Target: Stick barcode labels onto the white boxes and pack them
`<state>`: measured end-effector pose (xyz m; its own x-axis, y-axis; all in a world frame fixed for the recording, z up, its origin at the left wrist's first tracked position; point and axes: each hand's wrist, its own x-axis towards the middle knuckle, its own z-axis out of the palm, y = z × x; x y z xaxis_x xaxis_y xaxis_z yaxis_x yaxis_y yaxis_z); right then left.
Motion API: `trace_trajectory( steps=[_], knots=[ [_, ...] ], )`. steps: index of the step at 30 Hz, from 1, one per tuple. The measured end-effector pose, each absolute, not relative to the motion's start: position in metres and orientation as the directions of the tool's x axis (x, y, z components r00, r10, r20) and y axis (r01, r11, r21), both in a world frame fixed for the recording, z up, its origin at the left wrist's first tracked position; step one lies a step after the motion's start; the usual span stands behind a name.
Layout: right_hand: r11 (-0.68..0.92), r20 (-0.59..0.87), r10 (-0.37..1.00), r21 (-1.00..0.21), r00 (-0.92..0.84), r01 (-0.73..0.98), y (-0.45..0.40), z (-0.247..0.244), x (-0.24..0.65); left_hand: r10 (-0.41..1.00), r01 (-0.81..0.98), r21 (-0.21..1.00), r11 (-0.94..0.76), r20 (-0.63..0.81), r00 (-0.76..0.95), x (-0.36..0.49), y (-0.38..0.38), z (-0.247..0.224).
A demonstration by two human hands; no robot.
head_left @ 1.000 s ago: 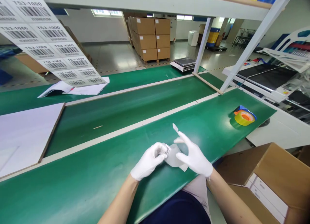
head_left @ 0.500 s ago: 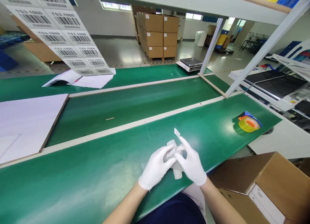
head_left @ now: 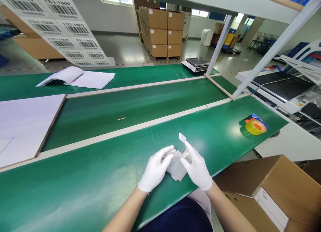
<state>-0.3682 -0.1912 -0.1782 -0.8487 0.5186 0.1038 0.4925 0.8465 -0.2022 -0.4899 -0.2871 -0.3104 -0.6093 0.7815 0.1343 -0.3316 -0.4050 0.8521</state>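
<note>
Between my two white-gloved hands, low over the green work surface [head_left: 105,178], is a small grey-white packet [head_left: 177,168] with flat faces and uneven edges. My left hand [head_left: 157,166] grips it from the left, thumb and fingers bent at its upper left edge. On the other side my right hand [head_left: 197,166] holds the packet's right edge between thumb and curled fingers. A small white label [head_left: 182,137] sticks up from the tip of my right forefinger. Part of the packet is hidden behind the fingers, and no print is readable on it.
A strip of barcode labels [head_left: 62,31] hangs at upper left, above an open booklet [head_left: 92,79]. Tape rolls [head_left: 256,125] lie on the right. An open cardboard box [head_left: 253,175] stands at lower right. A slanted shelf post [head_left: 265,54] rises behind, near a scale [head_left: 197,63].
The packet has turned between my hands: its printed barcode face and protruding end no longer show, and a plain face does. My left hand has shifted slightly left. The label stays on my right forefinger.
</note>
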Motion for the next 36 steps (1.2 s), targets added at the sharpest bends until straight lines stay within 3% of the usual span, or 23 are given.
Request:
trace_trajectory(
  steps=[4,9,13,16,21,24,28,36],
  knots=[
    [0.790,0.031,0.587,-0.242,-0.809,0.564,-0.180,-0.172,-0.374,0.752,-0.553,0.696,-0.457,-0.030,-0.658,-0.508,-0.290,-0.327],
    [0.733,0.185,0.680,-0.135,-0.709,0.667,-0.175,-0.155,-0.359,0.773,-0.766,0.459,-0.451,-0.229,-0.592,-0.514,-0.305,-0.362],
    [0.760,-0.044,0.649,-0.015,-0.759,0.650,-0.185,-0.162,-0.320,0.783,-0.868,0.248,-0.429,-0.376,-0.495,-0.497,-0.316,-0.394],
    [0.841,-0.072,0.541,0.072,-0.838,0.536,-0.169,-0.182,-0.311,0.787,-0.889,0.163,-0.428,-0.416,-0.455,-0.483,-0.319,-0.407],
    [0.882,0.088,0.465,0.042,-0.881,0.470,-0.089,-0.208,-0.393,0.811,-0.890,0.159,-0.427,-0.368,-0.454,-0.475,-0.322,-0.404],
    [0.841,0.271,0.521,-0.002,-0.810,0.540,-0.044,-0.208,-0.464,0.815,-0.886,0.171,-0.432,-0.346,-0.464,-0.473,-0.323,-0.401],
    [0.752,0.463,0.632,-0.172,-0.621,0.637,-0.020,-0.205,-0.506,0.815,-0.875,0.191,-0.446,-0.318,-0.485,-0.466,-0.326,-0.406],
    [0.705,0.377,0.708,-0.428,-0.597,0.565,-0.039,-0.215,-0.442,0.851,-0.879,0.246,-0.408,-0.245,-0.464,-0.465,-0.327,-0.411]
  ],
)
